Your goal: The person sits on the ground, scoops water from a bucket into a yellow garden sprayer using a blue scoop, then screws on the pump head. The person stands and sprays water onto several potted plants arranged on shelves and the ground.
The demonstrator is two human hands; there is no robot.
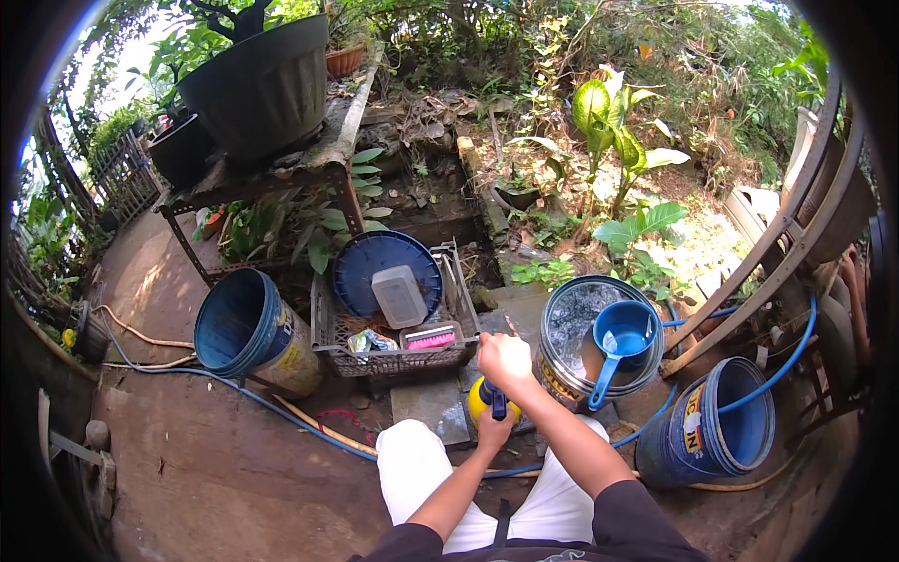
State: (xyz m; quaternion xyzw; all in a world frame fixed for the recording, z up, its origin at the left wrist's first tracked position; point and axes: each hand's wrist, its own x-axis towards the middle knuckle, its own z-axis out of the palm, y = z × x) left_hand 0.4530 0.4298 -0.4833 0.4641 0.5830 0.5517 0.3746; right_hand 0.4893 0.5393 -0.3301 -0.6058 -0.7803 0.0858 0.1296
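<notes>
Between my knees stands a yellow bottle (477, 405) with a dark blue spray top. My left hand (494, 432) is wrapped round it near the top. Just above, my right hand (506, 362) is closed in a fist over the bottle; what it grips is hidden by the fingers. Close by on the right is a bucket (559, 373) of water, with a blue dipper (625, 330) in its mouth, handle over the rim. Ahead on the left, a grey plastic crate (379, 366) holds a round blue lid (358, 273), a clear plastic container (400, 298) and a pink brush (431, 341).
A blue bucket (236, 323) leans at the left; another blue bucket (704, 426) at the right has a blue hose (791, 361) running into it. Hoses cross the ground by my feet. A metal table (361, 103) carries a large dark plant pot (257, 94). Plants grow beyond.
</notes>
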